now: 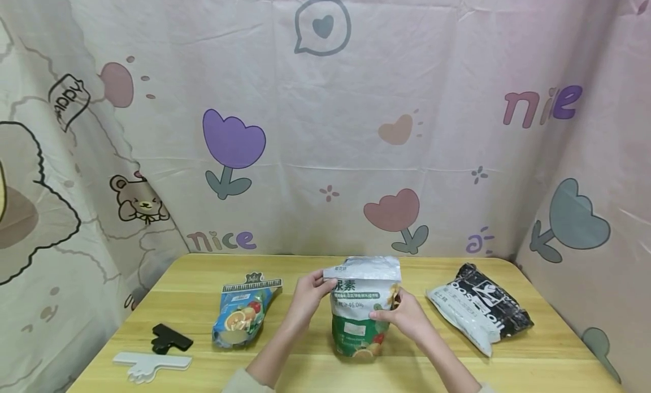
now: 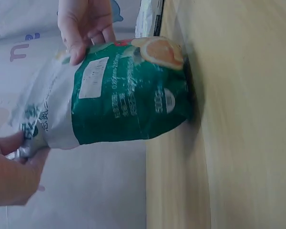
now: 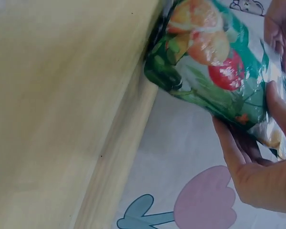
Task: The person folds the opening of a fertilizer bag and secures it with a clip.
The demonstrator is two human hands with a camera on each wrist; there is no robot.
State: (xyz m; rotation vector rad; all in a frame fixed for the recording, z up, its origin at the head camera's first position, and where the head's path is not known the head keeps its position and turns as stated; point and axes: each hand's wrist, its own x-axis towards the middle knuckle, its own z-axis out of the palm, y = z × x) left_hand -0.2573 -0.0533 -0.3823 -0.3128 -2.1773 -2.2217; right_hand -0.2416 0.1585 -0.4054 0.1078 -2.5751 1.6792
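Observation:
A green and silver fertilizer bag printed with fruit stands upright on the wooden table, its silver top folded over toward the front. With thumb and fingers my left hand pinches the upper left edge near the fold. On the other side my right hand grips the bag, thumb on the front and fingers behind. The left wrist view shows the green lower part with a white label. Fruit and vegetable pictures cover the bag's side in the right wrist view.
To the left stands a blue fruit-printed bag with a striped clip across its top. A black clip and a white clip lie at the front left. A black and white bag lies at right. A printed curtain hangs behind.

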